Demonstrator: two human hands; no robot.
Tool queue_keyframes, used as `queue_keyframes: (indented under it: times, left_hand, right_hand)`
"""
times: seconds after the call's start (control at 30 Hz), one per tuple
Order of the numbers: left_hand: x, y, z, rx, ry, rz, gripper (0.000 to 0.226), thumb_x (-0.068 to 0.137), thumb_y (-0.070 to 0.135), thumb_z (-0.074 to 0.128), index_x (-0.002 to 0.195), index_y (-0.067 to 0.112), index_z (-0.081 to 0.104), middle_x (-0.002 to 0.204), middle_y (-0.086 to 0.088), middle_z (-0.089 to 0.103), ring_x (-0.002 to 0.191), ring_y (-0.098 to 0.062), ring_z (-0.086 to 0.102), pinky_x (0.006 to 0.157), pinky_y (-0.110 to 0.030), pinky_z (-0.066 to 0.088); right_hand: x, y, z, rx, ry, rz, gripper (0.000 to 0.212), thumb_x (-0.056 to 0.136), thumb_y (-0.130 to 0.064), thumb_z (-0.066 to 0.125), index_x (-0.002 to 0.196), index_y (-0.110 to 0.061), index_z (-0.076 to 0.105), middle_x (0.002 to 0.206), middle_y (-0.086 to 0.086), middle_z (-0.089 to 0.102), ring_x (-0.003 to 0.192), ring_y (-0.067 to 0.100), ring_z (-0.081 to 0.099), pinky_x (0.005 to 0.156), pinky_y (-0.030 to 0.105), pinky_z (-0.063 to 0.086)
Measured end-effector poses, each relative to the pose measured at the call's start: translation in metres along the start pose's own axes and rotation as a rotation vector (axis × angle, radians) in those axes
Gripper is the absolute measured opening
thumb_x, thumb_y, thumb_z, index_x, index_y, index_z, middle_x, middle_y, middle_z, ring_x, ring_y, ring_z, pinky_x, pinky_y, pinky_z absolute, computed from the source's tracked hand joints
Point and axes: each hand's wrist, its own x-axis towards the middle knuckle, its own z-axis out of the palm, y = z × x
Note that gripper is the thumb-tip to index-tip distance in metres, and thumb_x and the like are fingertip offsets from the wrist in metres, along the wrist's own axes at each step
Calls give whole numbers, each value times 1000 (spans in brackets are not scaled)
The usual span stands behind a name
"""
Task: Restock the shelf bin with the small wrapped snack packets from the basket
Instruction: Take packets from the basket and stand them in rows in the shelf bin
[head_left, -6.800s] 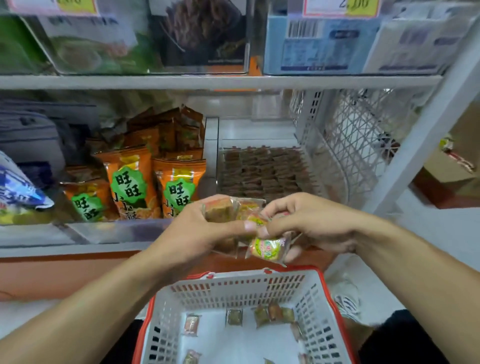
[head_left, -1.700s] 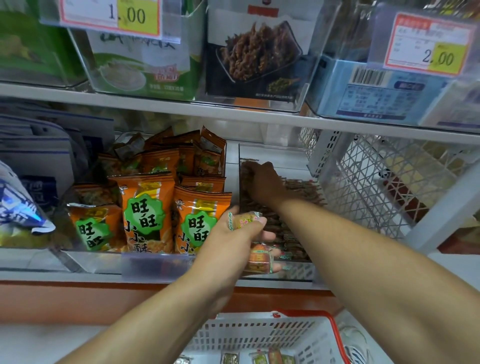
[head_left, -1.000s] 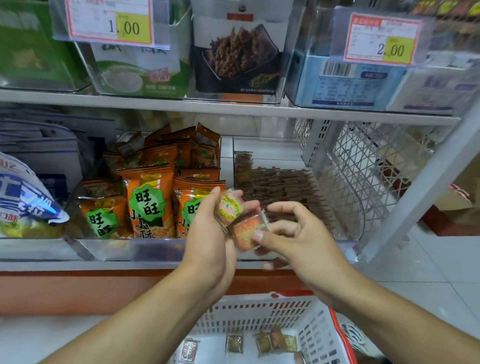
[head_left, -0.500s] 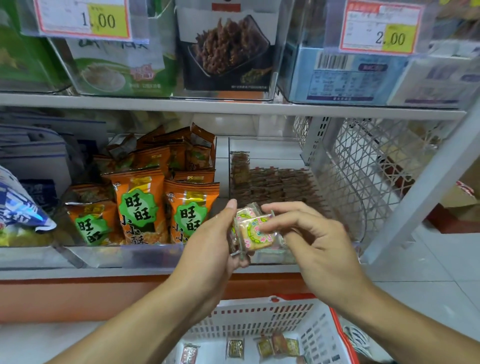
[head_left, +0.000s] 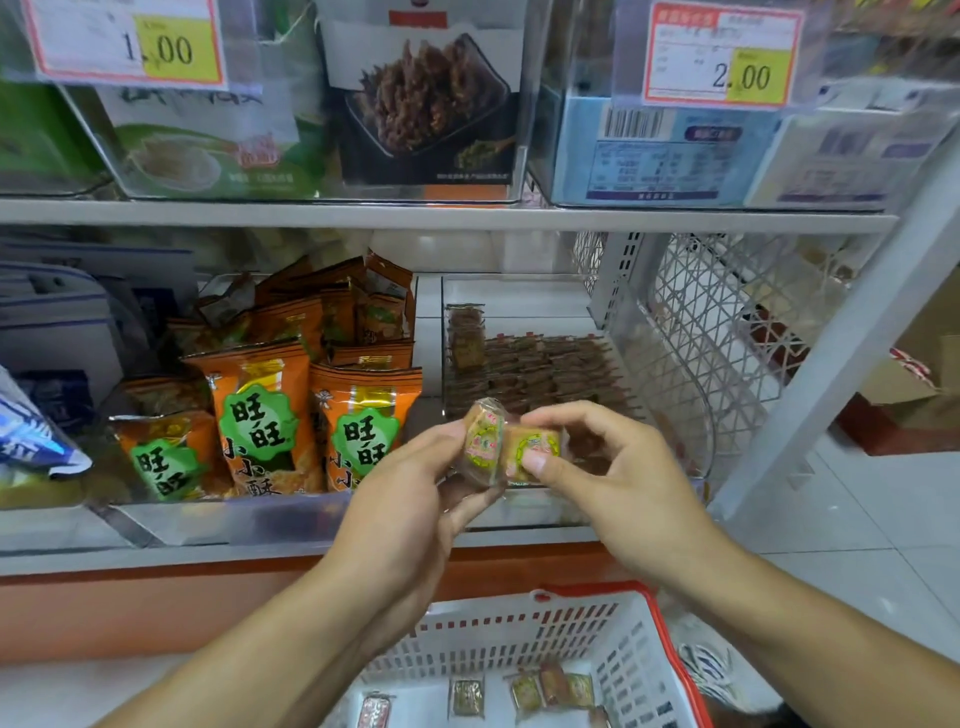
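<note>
The lower shelf (head_left: 260, 556) carries a clear bin (head_left: 524, 514) of brown packets (head_left: 545, 374). Just left sit orange snack bags (head_left: 358, 415)

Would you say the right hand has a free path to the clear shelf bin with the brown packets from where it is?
Probably yes: the right hand, pinching a wrapped packet, is just in front of the clear bin, whose top is open, with nothing between them.

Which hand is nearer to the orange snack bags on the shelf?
Left. The left hand is just in front of the orange snack bags, at their right edge; the right hand is farther right, before the clear bin.
</note>
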Motion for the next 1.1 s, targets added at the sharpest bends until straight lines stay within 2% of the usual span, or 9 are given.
queue_keyframes:
  times: [0.13, 0.27, 0.33, 0.6, 0.7, 0.83, 0.93, 1.0, 1.1]
  left_hand:
    - [1, -1, 1, 121, 15, 51, 33, 107, 18, 42, 120, 11, 72, 113, -12, 77, 111, -25, 71, 102, -38, 52]
    - [2, -4, 5, 127, 19, 95, 28, 105, 15, 47, 118, 10, 71, 111, -16, 76, 96, -22, 70, 93, -34, 56]
    - [2, -6, 5, 137, 17, 120, 26, 104, 13, 48, 117, 9, 70, 106, -15, 77, 94, -21, 73, 86, -28, 59]
    - [5, -5, 2, 519, 76, 349, 31, 106, 16, 49, 124, 33, 68, 127, 10, 69, 123, -10, 61, 113, -44, 43]
    - [2, -9, 4, 717, 94, 469, 42, 103, 13, 53, 131, 44, 54, 151, 21, 43, 141, 4, 36, 119, -23, 29]
    - [6, -13, 7, 755, 99, 468, 56, 102, 15, 56, 148, 42, 38, 157, 23, 28, 111, 42, 25, 81, 11, 26]
    - [13, -14, 5, 673, 99, 365, 66, 101, 17, 57, 156, 40, 27, 106, 29, 63, 66, 31, 49, 61, 6, 37]
    - [16, -14, 2, 674, 96, 318, 68, 101, 17, 58, 157, 40, 25, 66, 36, 59, 56, 24, 51, 56, 3, 40]
    - [19, -13, -2, 641, 79, 281, 69, 101, 16, 57, 157, 42, 24, 59, 36, 55, 56, 19, 52, 57, 0, 42]
  right_hand:
    - [4, -3, 4, 479, 59, 263, 22, 76, -11, 82, 94, -19, 72, 86, 15, 72, 68, 17, 65, 61, 27, 54]
    - [5, -8, 8, 886, -54, 458, 39, 69, -11, 78, 101, -3, 59, 97, 17, 75, 86, 22, 75, 68, 25, 59]
    - [5, -10, 11, 837, -87, 458, 39, 71, -17, 79, 101, -4, 58, 105, 21, 74, 93, 26, 74, 72, 29, 60]
    - [23, -5, 14, 621, -147, 344, 22, 95, -19, 66, 116, -20, 72, 116, 7, 74, 101, 19, 71, 76, 29, 57]
    - [46, 5, 17, 447, -25, 331, 25, 90, -22, 71, 114, -19, 69, 107, -2, 77, 100, 14, 72, 76, 24, 52]
    - [85, 21, 27, 81, 131, 375, 28, 78, -37, 77, 101, -29, 64, 96, -14, 71, 93, 6, 66, 74, 23, 49]
    - [118, 29, 40, -156, 110, 298, 19, 79, -43, 76, 80, -32, 61, 76, -25, 66, 72, -8, 60, 57, 11, 39]
    - [137, 33, 50, -329, 72, 260, 7, 86, -32, 70, 87, -27, 64, 88, -15, 70, 82, 7, 66, 61, 17, 41]
    - [157, 37, 62, -427, 71, 226, 23, 94, -14, 55, 108, -14, 74, 111, 9, 73, 105, 27, 67, 78, 22, 41]
